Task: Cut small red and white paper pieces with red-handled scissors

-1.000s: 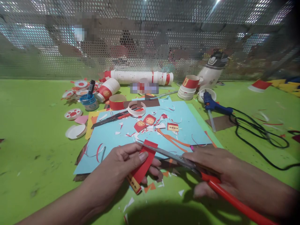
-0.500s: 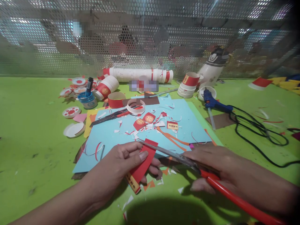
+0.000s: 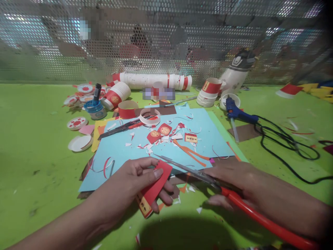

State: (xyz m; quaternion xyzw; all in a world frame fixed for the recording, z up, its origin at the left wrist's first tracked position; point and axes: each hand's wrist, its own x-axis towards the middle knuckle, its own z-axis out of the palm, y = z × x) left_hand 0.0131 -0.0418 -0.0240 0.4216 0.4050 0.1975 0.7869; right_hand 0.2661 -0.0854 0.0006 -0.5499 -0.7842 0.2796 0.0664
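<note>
Between the thumb and fingers of my left hand (image 3: 145, 178) is a red paper piece (image 3: 158, 181) with a yellow patterned band at its lower end. My right hand (image 3: 241, 185) grips red-handled scissors (image 3: 200, 176), their blades pointing left just beyond the paper's top edge. The blades look close together and apart from the paper. Under and beyond them lies a light blue sheet (image 3: 130, 152) strewn with red and white scraps (image 3: 169, 138), orange strips (image 3: 192, 151) and a small red-and-yellow piece (image 3: 190, 138).
Black-and-red scissors (image 3: 122, 128) and a white paper ring (image 3: 150, 117) rest on the sheet's far side. A blue glue gun (image 3: 238, 113) with a black cord lies at right. Stacked paper cups (image 3: 153, 81), a blue jar (image 3: 95, 110) and a flask (image 3: 236, 71) stand behind.
My left hand has drawn the red paper slightly down and left, away from the scissor blades. The scissors stay nearly in place, and the view has shifted a little.
</note>
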